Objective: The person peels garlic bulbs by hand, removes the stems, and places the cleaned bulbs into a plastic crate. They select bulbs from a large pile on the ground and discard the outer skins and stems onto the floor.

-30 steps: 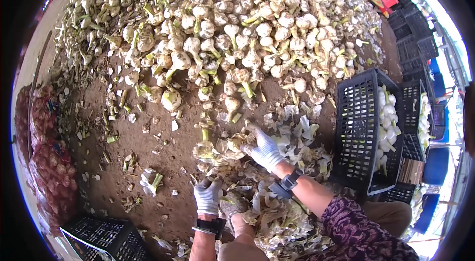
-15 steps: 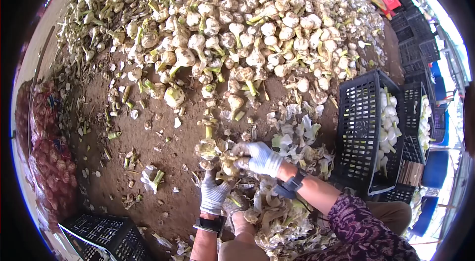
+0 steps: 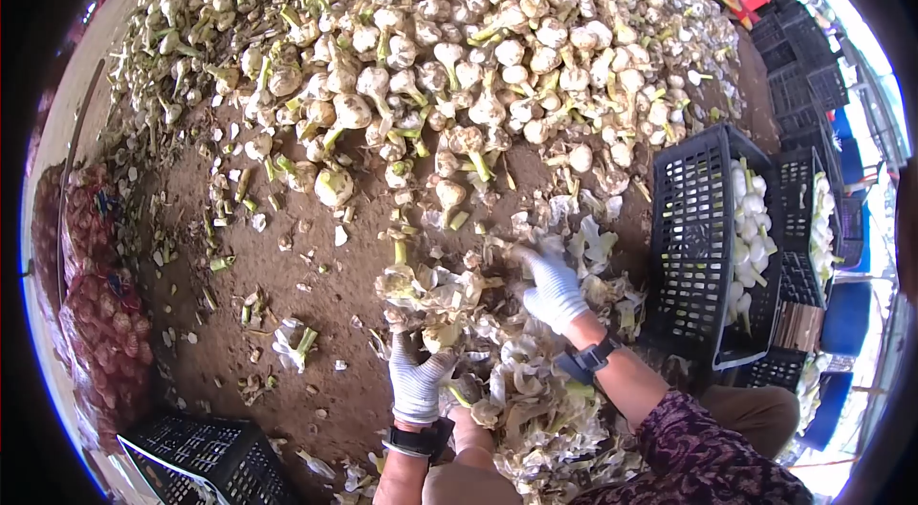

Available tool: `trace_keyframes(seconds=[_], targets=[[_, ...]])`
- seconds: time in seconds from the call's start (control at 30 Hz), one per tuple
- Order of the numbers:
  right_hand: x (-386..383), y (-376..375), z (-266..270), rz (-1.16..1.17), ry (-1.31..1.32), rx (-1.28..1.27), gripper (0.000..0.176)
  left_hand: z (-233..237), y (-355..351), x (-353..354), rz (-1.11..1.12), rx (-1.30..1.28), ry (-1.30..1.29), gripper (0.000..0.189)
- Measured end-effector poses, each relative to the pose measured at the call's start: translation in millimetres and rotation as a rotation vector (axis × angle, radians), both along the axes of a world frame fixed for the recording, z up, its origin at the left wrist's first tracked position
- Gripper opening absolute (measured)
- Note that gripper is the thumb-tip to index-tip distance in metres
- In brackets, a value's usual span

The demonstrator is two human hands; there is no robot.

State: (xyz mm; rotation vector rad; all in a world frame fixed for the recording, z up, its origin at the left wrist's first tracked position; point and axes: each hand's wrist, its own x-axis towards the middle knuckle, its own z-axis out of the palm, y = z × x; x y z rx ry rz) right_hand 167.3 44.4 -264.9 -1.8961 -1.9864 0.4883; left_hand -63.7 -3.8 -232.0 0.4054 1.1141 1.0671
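Observation:
My left hand (image 3: 418,383), in a white striped glove, is closed around the lower side of a garlic bulb (image 3: 442,335) low over the ground. Dry peeled skins (image 3: 459,293) lie just beyond it, beside a cut garlic piece with a green stem (image 3: 400,280). My right hand (image 3: 555,293), also gloved, is apart from the bulb, over the loose skins to the right. Its fingers are somewhat blurred but stretched out and apart, with nothing visible in them. A large heap of untrimmed garlic (image 3: 449,55) spreads across the ground ahead.
On the right stands a black crate (image 3: 690,247) tilted on its side, with white garlic bulbs (image 3: 753,228) showing inside. More crates (image 3: 794,89) line the right edge. At left are red net sacks of garlic (image 3: 105,314) and another black crate (image 3: 206,452). Peelings (image 3: 545,409) cover the ground near my legs.
My right hand has moved away from the bulb, to the right and slightly forward. More loose skin now lies ahead of the left hand, which still holds the bulb.

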Motion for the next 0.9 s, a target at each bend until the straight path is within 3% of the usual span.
trace_keyframes(seconds=[0.07,0.1,0.17,0.2,0.23,0.37,0.5,0.57,0.6,0.67,0.7,0.77,0.8,0.87,0.9], targets=[[-19,-15,6,-0.155,1.026,-0.508,0.050,0,-2,3,-0.015,0.020,-0.034,0.055],[-26,-11,46,-0.212,1.148,-0.873,0.047,-2,-2,5,-0.036,0.021,-0.012,0.055],[-50,-23,29,-0.134,1.084,-0.696,0.043,-7,-6,8,-0.091,0.028,0.068,0.054],[-58,-22,24,-0.119,1.110,-0.672,0.042,-9,-7,11,-0.124,0.168,0.223,0.053],[-65,-23,19,-0.216,1.254,-0.726,0.041,-9,-8,10,-0.203,0.228,0.395,0.052],[-66,-20,28,-0.189,1.156,-0.709,0.039,-2,-8,4,-0.492,0.341,0.842,0.052],[-70,-20,34,-0.188,0.974,-0.660,0.039,-12,-9,2,-0.525,0.589,1.146,0.051],[-72,-25,27,-0.249,1.154,-0.663,0.041,-6,-5,2,-0.473,0.826,1.276,0.054],[-72,-27,25,-0.250,1.154,-0.665,0.041,-9,-8,1,-0.475,0.823,1.276,0.054],[-72,-30,22,-0.252,1.270,-0.653,0.042,-20,-16,-2,-0.484,0.552,0.934,0.046],[-71,-28,25,-0.252,1.270,-0.652,0.042,-21,-17,-2,-0.484,0.552,0.935,0.046],[-67,-25,33,-0.209,1.361,-0.699,0.047,-20,-19,2,-0.212,0.144,0.425,0.047],[-67,-25,37,-0.208,1.361,-0.699,0.047,-4,-12,6,-0.125,0.145,0.385,0.053],[-64,-24,42,-0.063,1.388,-0.672,0.050,1,-5,-4,0.030,-0.011,-0.182,0.061],[-62,-22,47,0.068,1.266,-0.611,0.051,12,-4,-7,-0.012,-0.135,-0.356,0.066]])
